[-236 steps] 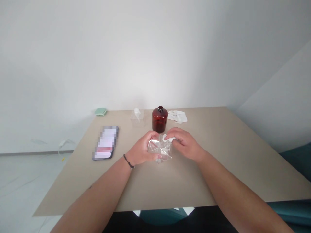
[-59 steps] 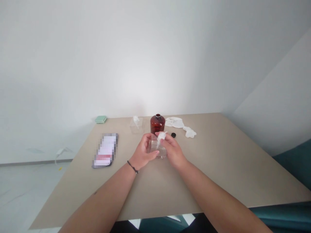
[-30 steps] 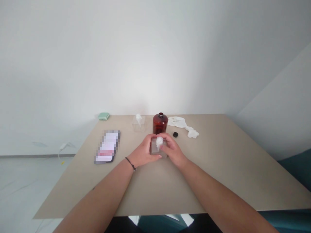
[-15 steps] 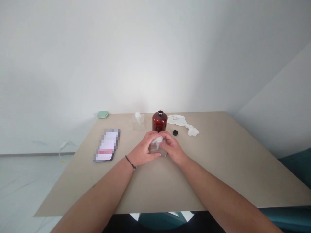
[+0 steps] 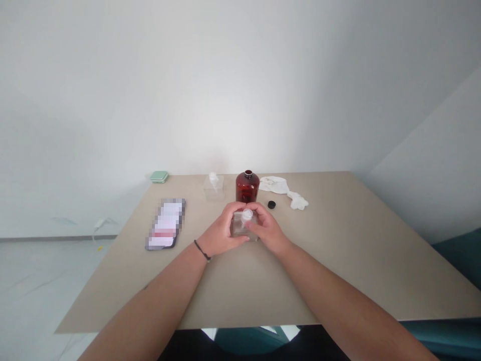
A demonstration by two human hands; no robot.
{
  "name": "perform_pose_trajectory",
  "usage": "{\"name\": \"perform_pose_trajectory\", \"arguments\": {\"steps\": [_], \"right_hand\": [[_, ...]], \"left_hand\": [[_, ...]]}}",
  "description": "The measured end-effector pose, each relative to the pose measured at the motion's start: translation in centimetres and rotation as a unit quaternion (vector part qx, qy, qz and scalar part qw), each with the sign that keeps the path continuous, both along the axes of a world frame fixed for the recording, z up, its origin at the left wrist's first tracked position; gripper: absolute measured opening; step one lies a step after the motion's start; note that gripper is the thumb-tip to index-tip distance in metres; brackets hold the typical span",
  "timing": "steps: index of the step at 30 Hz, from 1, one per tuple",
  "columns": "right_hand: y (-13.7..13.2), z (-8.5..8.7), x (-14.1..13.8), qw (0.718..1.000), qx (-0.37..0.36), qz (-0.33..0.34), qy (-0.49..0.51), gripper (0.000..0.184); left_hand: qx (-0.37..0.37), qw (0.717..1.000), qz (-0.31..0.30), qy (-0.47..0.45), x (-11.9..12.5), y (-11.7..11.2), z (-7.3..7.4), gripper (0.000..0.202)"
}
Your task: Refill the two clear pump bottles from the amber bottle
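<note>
Your left fingers (image 5: 237,241) clasp the clear, squarish, plastic-looking container (image 5: 239,231) from the left, your right fingers (image 5: 255,228) from the right by its white top (image 5: 247,214); seemingly upright, it's between, before the rounded amber bottle (image 5: 247,188).

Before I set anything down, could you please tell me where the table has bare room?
The widest bare patch of the table lies right of the crumpled tissue and right forearm. A smaller one is between the phone and left forearm. The middle is crowded: left hand and right hand hold a clear container near the reddish bottle and black cap.
</note>
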State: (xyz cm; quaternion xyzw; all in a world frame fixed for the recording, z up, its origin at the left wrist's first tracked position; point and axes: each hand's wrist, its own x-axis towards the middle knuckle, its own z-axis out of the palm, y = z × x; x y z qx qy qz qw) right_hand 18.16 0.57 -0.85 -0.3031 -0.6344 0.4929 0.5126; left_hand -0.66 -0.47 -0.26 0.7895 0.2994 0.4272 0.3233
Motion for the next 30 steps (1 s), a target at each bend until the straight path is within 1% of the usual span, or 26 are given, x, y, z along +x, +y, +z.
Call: {"name": "perform_pose_trajectory", "arguments": {"steps": [3, 5, 9, 11, 14, 17, 20, 24, 30], "right_hand": [[0.0, 0.2, 0.1, 0.999, 0.02, -0.003, -0.026, 0.032], [0.1, 0.1, 0.0, 0.999, 0.027, -0.012, -0.025, 0.03], [0.0, -0.4, -0.4, 0.999, 0.007, -0.034, -0.002, 0.033], [-0.1, -0.3, -0.4, 1.0, 0.0, -0.026, 0.006, 0.034], [-0.2, 0.3, 0.0, 1.0, 0.014, -0.005, -0.001, 0.029], [-0.2, 0.6, 0.2, 0.999, 0.037, -0.003, -0.029, 0.024], [0.0, 0.2, 0.0, 0.999, 0.034, -0.017, -0.021, 0.024], [0.0, -0.4, -0.2, 1.0, 0.002, -0.02, 0.003, 0.032], [0.0, 0.4, 0.1, 1.0, 0.025, -0.004, -0.015, 0.025]], "left_hand": [[0.045, 0.999, 0.004, 0.018, 0.0, 0.0, 0.1, 0.078], [0.061, 0.997, 0.003, 0.038, -0.1, 0.0, 0.2, 0.076], [0.049, 0.996, -0.001, 0.073, -0.3, -0.2, 0.3, 0.073], [0.046, 0.995, -0.001, 0.084, -0.3, -0.2, 0.2, 0.073], [0.053, 0.994, 0.005, 0.097, -0.4, -0.2, 0.3, 0.077], [0.063, 0.992, 0.008, 0.109, -0.4, -0.2, 0.5, 0.082], [0.066, 0.992, 0.005, 0.11, -0.3, -0.3, 0.8, 0.084], [0.06, 0.993, 0.002, 0.103, -0.2, -0.4, 1.1, 0.084], [0.086, 0.991, -0.007, 0.1, -0.2, -0.3, 0.9, 0.088]]}}
